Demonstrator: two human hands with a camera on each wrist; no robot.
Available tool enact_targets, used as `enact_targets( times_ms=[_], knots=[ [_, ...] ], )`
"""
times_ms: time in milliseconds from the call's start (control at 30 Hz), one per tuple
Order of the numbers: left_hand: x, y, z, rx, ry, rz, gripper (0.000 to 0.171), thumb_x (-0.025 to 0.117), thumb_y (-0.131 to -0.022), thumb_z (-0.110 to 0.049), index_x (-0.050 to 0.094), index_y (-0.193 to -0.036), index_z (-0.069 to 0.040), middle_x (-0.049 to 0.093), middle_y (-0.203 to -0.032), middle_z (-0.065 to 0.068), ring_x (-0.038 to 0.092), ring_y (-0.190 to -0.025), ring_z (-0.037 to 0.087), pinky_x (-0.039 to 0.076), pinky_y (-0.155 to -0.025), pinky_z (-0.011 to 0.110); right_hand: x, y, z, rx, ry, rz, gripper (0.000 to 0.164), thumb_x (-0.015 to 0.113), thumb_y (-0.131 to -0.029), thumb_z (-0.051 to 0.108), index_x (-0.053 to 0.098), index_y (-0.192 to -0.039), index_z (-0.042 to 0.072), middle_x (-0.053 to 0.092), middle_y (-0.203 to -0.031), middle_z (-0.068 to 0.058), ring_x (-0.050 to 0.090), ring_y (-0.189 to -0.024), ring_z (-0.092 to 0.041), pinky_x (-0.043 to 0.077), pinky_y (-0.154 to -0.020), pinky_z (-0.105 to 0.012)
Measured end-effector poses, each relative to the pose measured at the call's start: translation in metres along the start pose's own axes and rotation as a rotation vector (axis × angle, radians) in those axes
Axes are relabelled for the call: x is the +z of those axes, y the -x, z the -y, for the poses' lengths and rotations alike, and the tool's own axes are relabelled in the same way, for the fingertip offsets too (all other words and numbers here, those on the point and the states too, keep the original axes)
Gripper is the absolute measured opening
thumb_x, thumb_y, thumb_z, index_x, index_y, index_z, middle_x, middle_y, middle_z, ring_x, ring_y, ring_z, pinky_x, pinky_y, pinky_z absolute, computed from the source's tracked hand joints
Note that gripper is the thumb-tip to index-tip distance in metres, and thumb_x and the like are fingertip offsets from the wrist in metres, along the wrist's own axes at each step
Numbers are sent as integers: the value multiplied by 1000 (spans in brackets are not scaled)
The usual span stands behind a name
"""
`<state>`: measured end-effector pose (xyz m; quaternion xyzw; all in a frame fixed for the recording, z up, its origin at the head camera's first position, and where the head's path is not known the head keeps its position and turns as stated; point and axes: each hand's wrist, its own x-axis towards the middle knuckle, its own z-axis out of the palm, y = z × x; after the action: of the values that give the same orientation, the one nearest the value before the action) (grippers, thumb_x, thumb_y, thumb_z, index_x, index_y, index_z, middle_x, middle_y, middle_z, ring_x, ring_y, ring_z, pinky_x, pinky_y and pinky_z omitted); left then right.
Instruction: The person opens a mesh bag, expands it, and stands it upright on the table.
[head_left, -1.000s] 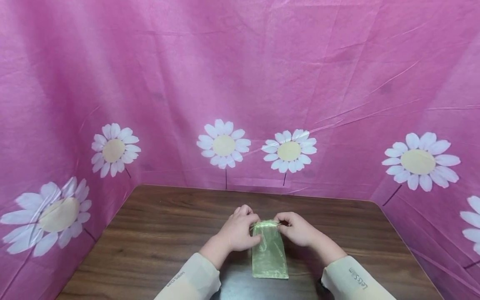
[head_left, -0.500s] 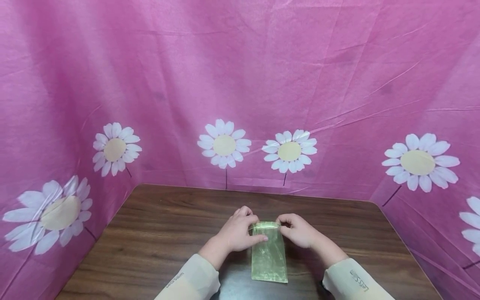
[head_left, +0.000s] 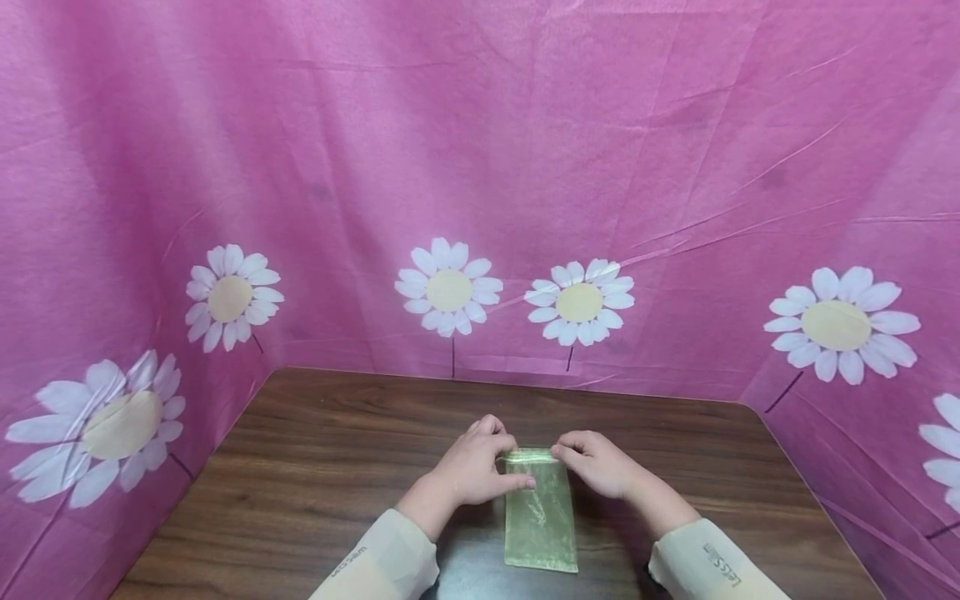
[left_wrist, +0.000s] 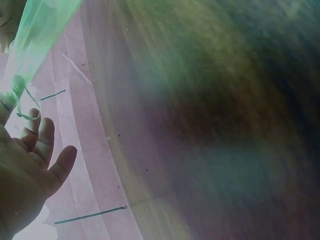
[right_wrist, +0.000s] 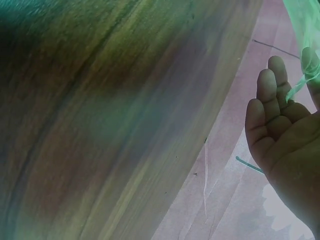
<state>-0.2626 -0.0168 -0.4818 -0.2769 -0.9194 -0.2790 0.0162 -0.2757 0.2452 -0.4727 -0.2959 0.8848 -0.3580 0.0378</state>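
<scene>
From my remote station, the head view shows a sheer green drawstring bag (head_left: 542,527) between the two hands, over the near part of the wood-grain table (head_left: 322,450), its gathered band toward the far edge. Left hand (head_left: 467,473) grasps the band's left end, thumb laid across the bag's front. Right hand (head_left: 600,467) pinches the right end. A cord loop (left_wrist: 19,114) hangs at the left fingers. I cannot tell whether the bag's bottom touches the table.
</scene>
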Motion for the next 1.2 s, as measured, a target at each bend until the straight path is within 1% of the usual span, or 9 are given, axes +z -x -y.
enact_targets(
  times_ms=[167,333,533,600,767,900,1067,1133,1200],
  knots=[
    [1,-1,3,13,-34,7,41,82,-84,-64,68,-92,-26,45,-104,-8,47,-96,12,46,-84,31,1,1,2,14,27,9,29,55,-108,19,64,-81,17,50,-74,11,50,-73,-6,44,-69,-30],
    [1,-1,4,26,-62,56,41,83,-82,-65,71,-93,-28,52,-104,-8,51,-96,10,48,-85,31,2,5,-1,23,52,36,30,55,-107,20,63,-79,19,46,-71,13,48,-70,-5,43,-67,-28],
    [1,-1,3,15,-53,102,40,81,-84,-64,71,-94,-27,51,-95,-11,51,-86,7,46,-77,26,7,7,-7,30,-7,33,29,57,-106,18,67,-79,17,50,-70,12,49,-70,-4,44,-66,-27],
    [1,-2,2,17,-9,106,38,81,-86,-60,69,-90,-25,51,-89,-13,50,-79,5,46,-72,24,9,7,-8,26,-67,19,26,59,-103,14,70,-80,14,53,-71,12,50,-69,-3,44,-66,-26],
    [-1,-6,0,7,179,93,28,81,-87,-41,63,-82,-21,53,-72,-12,50,-66,4,45,-63,22,15,9,-8,12,-224,-39,19,67,-98,6,72,-79,7,55,-71,12,50,-66,-2,44,-62,-23],
    [-1,-5,0,-12,256,64,22,82,-89,-30,66,-98,-18,58,-79,-10,52,-70,4,48,-68,24,17,10,-5,-19,-266,-100,14,72,-97,5,72,-83,7,60,-76,9,52,-69,-2,46,-62,-24],
    [4,-5,0,-62,352,-29,40,83,-92,-21,64,-124,-6,63,-91,-7,55,-75,3,52,-76,26,16,10,-3,-4,-303,-138,2,72,-97,1,73,-96,3,64,-79,2,53,-67,-3,47,-59,-25],
    [6,-6,0,-85,403,-66,40,83,-92,-18,65,-124,-1,66,-89,-6,56,-75,3,52,-74,26,15,10,-2,20,-321,-135,5,71,-98,0,71,-103,0,65,-82,-2,53,-66,-4,48,-58,-24],
    [7,-6,-2,-109,444,-89,34,82,-93,-16,69,-119,1,67,-86,-6,57,-73,3,52,-72,25,15,8,-2,44,-338,-132,13,70,-98,0,68,-110,-4,68,-87,-6,57,-69,-5,50,-60,-24]
  ],
)
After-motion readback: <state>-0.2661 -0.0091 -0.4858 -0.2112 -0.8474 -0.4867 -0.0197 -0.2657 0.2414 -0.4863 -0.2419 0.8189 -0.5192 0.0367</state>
